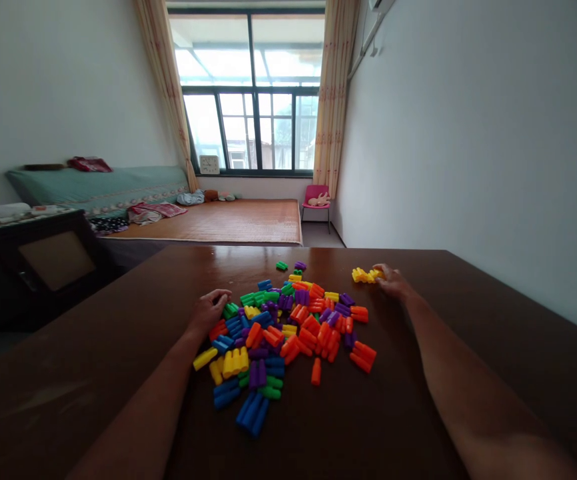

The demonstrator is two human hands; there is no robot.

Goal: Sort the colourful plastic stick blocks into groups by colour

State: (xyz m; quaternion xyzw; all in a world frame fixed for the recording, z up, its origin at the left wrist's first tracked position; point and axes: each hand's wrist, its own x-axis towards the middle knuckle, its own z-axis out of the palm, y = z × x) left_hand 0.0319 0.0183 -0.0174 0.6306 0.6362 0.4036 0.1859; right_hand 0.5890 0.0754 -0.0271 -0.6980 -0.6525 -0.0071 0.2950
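Note:
A heap of plastic building blocks [271, 320], shaped like joined bottles in orange, blue, purple, green and yellow, lies in the middle of the brown table [368, 427]. At the heap's far left edge is my left hand [211, 308], its fingers curled together beside a green block [230, 311]. What those fingers hold, if anything, is hidden. My right hand [393, 281] is out to the right, apart from the heap, with its fingers closed on the near end of a cluster of yellow blocks [363, 275]. That cluster sits low at the tabletop.
A single orange block [316, 371] and a blue block [252, 413] lie on the near side of the heap. A small green block [281, 265] is at its far side. Beyond the table are a bed [238, 217], a pink chair [315, 197] and a dark cabinet [13, 267].

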